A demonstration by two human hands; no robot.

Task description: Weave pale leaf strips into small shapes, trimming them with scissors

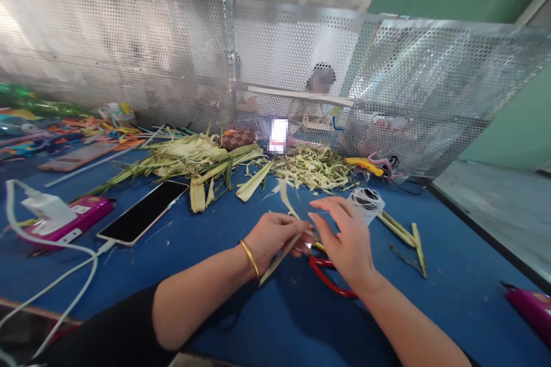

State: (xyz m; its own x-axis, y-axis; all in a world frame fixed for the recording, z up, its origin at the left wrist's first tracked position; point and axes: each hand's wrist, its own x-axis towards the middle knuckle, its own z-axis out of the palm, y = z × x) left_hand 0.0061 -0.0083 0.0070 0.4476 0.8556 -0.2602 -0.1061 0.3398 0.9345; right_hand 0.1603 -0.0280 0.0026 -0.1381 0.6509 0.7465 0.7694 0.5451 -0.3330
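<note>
My left hand [279, 236], with a gold bangle on the wrist, pinches a pale, narrow strip of dried leaf [279, 261]. Close by on the right, my right hand [346, 238] is raised with thumb and forefinger apart. A faint thin line shows near its fingertips; whether it is a thread I cannot tell. Below the hands lies a tool with a red looped handle [331, 284], its other end partly hidden. Just beyond my right hand is a coil of white and dark cord [365, 200]. Yellowish stalk pieces [415, 241] lie to its right.
Leaf strips [185, 155] and shredded scraps [316, 167] are heaped along a perforated metal screen [172, 57]. On the left lie a charging phone [144, 212] and a magenta power strip [88, 218] with trailing white cables. Yellow-handled pliers [365, 165] rest at the back right. A person sits behind the screen.
</note>
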